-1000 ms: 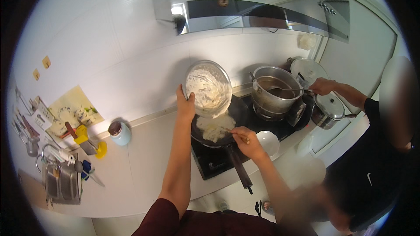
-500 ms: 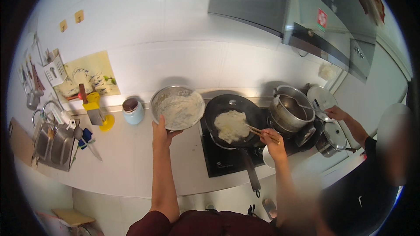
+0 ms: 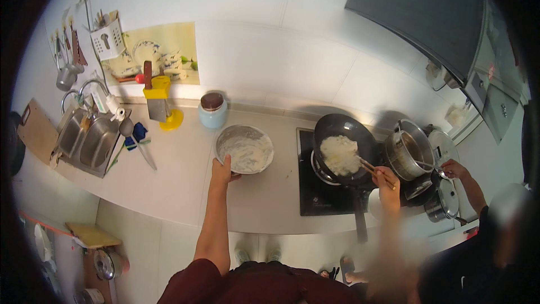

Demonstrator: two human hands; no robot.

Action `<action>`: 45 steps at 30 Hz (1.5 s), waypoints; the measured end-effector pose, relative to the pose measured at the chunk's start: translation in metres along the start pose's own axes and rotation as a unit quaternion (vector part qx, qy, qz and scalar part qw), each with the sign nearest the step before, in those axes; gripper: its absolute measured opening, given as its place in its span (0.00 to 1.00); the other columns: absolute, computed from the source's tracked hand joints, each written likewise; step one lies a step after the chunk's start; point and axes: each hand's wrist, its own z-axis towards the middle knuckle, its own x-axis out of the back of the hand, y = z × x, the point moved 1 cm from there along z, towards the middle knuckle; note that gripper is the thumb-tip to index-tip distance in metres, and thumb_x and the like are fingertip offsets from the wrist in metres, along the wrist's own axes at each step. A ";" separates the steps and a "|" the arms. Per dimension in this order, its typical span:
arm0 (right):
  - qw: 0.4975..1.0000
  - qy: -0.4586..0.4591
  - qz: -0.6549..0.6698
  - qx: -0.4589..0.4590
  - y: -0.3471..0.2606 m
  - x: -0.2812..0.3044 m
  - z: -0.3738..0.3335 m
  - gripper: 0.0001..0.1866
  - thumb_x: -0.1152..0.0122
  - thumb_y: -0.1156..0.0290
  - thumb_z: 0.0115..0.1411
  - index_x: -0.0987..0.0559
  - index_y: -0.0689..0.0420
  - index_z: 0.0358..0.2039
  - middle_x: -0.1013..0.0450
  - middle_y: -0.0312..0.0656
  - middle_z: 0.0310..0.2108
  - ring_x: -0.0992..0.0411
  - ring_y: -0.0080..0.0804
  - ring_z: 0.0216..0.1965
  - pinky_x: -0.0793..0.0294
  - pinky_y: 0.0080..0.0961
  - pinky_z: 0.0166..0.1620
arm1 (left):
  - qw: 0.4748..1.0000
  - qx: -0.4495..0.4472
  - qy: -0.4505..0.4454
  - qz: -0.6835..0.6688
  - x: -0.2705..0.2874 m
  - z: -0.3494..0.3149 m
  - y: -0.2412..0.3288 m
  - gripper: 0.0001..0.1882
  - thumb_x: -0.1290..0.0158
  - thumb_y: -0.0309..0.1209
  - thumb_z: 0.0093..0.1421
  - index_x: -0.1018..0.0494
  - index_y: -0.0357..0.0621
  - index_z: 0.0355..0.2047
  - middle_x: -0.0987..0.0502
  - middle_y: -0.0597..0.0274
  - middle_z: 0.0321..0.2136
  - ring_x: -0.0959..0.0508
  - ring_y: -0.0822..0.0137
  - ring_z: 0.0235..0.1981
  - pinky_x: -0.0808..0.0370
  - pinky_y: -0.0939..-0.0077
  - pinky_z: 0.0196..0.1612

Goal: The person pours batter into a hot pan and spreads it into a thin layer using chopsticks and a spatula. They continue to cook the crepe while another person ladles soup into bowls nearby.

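Observation:
My left hand [image 3: 223,170] grips the near-left rim of a metal bowl [image 3: 266,156], thumb up on the edge. White floury paste coats the inside of the bowl. With my right hand [image 3: 387,183] I hold wooden chopsticks [image 3: 368,165], their tips touching a pale battered mass [image 3: 340,154]. That mass lies in a black wok [image 3: 363,135] on the left burner of a black stove [image 3: 308,196]. The wok's handle [image 3: 360,216] points toward me, beside my right wrist.
At right, another person's hand [image 3: 453,169] holds a ladle [image 3: 428,165] in a steel pot [image 3: 403,156]. Lidded pot [image 3: 448,196] stands nearby. A blue jar [image 3: 212,116], cleaver [image 3: 157,107] on a yellow stand [image 3: 172,120] and sink [image 3: 97,142] line the left. Range hood [image 3: 419,19] hangs above.
The view has swung left. My left hand has moved the bowl away from the wok, toward the blue jar. My right hand still holds the chopsticks at the battered mass.

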 end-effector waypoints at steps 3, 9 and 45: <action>0.998 -0.007 -0.039 0.041 -0.006 0.000 -0.006 0.07 0.46 0.73 0.61 0.25 0.63 0.36 0.30 0.34 0.29 0.34 0.19 0.30 0.33 0.15 0.36 | 0.999 0.013 0.020 0.047 0.011 0.004 -0.012 0.29 0.52 0.39 0.61 0.50 0.34 0.53 0.33 0.39 0.44 0.22 0.48 0.35 0.18 0.53 0.28; 0.968 -0.004 -0.164 0.188 0.003 -0.005 0.019 0.06 0.47 0.77 0.59 0.25 0.66 0.34 0.29 0.40 0.29 0.32 0.22 0.30 0.33 0.18 0.36 | 0.989 0.016 0.117 0.088 0.021 0.026 -0.042 0.33 0.47 0.42 0.58 0.48 0.26 0.49 0.32 0.38 0.42 0.22 0.50 0.32 0.19 0.54 0.22; 0.983 0.131 -0.082 0.097 -0.049 -0.114 0.000 0.07 0.44 0.75 0.59 0.25 0.62 0.37 0.28 0.38 0.31 0.31 0.21 0.30 0.31 0.16 0.34 | 0.865 -0.054 0.171 0.469 0.488 0.168 0.016 0.11 0.47 0.29 0.50 0.33 0.31 0.21 0.29 0.52 0.15 0.30 0.65 0.10 0.35 0.69 0.10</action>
